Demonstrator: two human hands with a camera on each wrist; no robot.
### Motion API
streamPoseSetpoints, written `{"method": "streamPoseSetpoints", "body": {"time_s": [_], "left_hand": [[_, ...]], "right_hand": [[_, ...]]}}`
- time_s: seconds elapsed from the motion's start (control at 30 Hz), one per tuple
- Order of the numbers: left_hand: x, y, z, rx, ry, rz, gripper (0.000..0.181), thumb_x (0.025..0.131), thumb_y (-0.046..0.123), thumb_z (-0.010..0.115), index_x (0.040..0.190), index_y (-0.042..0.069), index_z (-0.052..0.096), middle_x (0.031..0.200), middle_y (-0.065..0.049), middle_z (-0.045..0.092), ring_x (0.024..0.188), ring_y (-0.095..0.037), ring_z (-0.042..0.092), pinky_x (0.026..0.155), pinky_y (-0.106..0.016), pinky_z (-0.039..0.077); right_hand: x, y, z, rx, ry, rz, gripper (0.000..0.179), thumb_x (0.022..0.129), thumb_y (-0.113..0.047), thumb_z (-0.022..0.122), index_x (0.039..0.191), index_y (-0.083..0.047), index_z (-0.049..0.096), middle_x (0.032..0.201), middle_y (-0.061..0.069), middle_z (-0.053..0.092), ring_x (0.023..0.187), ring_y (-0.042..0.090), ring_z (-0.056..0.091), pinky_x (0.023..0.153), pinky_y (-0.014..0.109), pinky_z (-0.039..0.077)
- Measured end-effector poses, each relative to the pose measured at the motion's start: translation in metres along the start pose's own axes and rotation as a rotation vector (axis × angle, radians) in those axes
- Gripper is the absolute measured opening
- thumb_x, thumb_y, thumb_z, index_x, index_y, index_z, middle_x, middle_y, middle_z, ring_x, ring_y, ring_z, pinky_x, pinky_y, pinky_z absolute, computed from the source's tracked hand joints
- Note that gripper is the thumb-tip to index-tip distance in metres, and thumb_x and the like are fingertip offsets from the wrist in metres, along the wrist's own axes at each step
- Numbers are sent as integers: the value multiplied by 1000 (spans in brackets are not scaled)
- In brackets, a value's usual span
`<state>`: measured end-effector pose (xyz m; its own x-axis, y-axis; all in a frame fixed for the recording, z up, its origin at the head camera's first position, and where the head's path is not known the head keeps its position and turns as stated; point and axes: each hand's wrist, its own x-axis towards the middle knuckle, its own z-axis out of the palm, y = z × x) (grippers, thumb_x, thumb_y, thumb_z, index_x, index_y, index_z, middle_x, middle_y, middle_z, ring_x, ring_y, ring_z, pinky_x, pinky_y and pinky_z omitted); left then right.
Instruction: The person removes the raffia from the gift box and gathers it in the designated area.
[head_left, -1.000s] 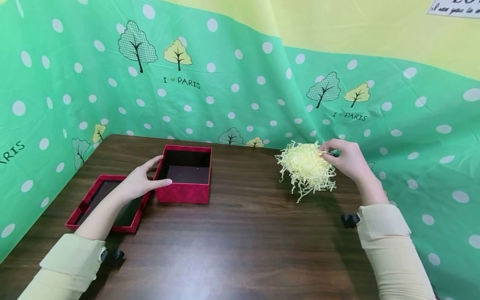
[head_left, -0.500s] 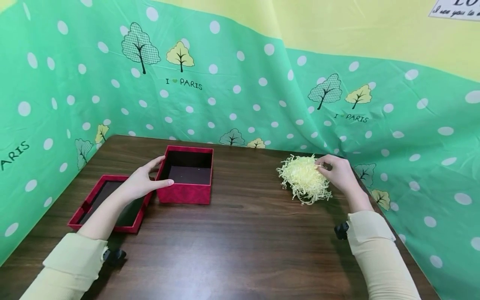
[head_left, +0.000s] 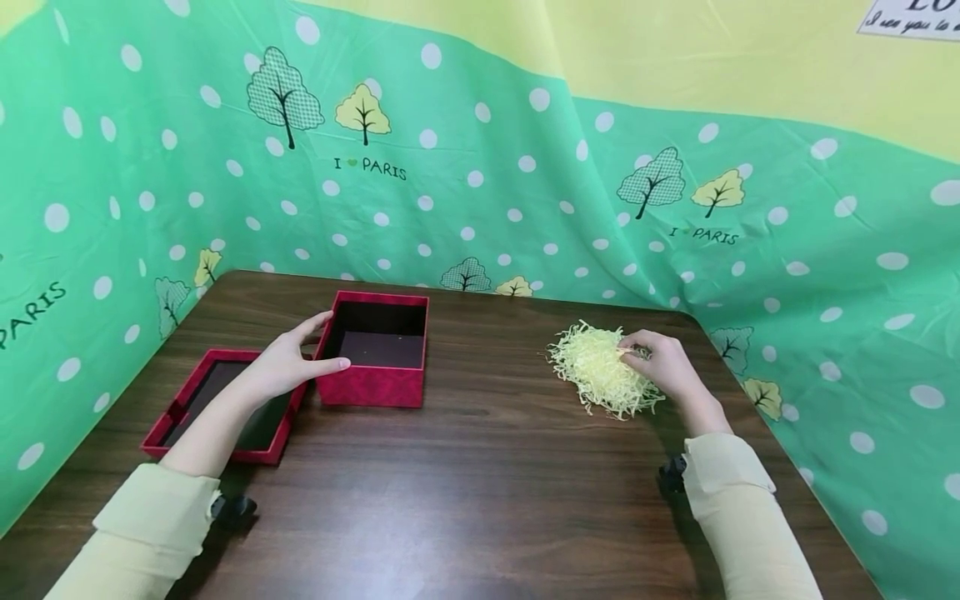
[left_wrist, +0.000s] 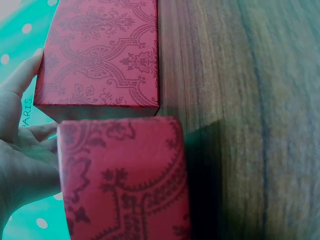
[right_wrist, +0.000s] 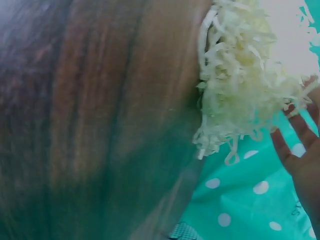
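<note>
A deep red patterned box without its cover stands on the table, showing a black inside. My left hand spans its left side with straight fingers; the thumb touches the front rim and a finger reaches the back left corner. At the right, a clump of pale yellow shredded paper appears to rest on the tabletop. My right hand pinches its right side between thumb and forefinger. In the right wrist view, other fingers are spread beside the shredded paper.
A shallow red lid lies inside up at the left, partly under my left forearm. The brown wooden table meets a green dotted curtain at its back and sides.
My right hand has come down and slightly left with the shredded paper, which has settled lower and flatter. The left hand stays at the box.
</note>
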<state>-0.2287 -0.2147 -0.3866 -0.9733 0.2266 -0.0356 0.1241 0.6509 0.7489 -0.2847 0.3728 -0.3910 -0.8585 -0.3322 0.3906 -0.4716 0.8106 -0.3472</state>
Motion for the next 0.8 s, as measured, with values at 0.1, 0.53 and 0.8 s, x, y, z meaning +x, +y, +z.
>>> {"method": "streamPoseSetpoints", "body": {"time_s": [0.1,0.53,0.8], "left_hand": [[1,1,-1,7,-1,-2,99,79,57,67,153,17,13,152,-22,24,135,-43,28,97,-61,39],[7,15,-9,74,-18,35,98,82,58,63,151,6,16,149,-22,30,135,-40,30,100,-59,36],[1,39,-19,183,42,97,89,86,55,58,150,7,20,151,-19,29,135,-41,29,103,-61,31]], "right_hand": [[0,-5,-6,31,-66,57,23,85,-13,70,107,-6,68,108,14,67,102,35,60,85,52,46],[1,-48,-44,-5,-107,140,44,89,-29,66,127,-10,57,125,17,58,114,37,54,90,55,43],[5,-82,-52,-66,5,62,43,91,-31,63,126,-6,58,129,17,56,123,38,46,99,55,35]]}}
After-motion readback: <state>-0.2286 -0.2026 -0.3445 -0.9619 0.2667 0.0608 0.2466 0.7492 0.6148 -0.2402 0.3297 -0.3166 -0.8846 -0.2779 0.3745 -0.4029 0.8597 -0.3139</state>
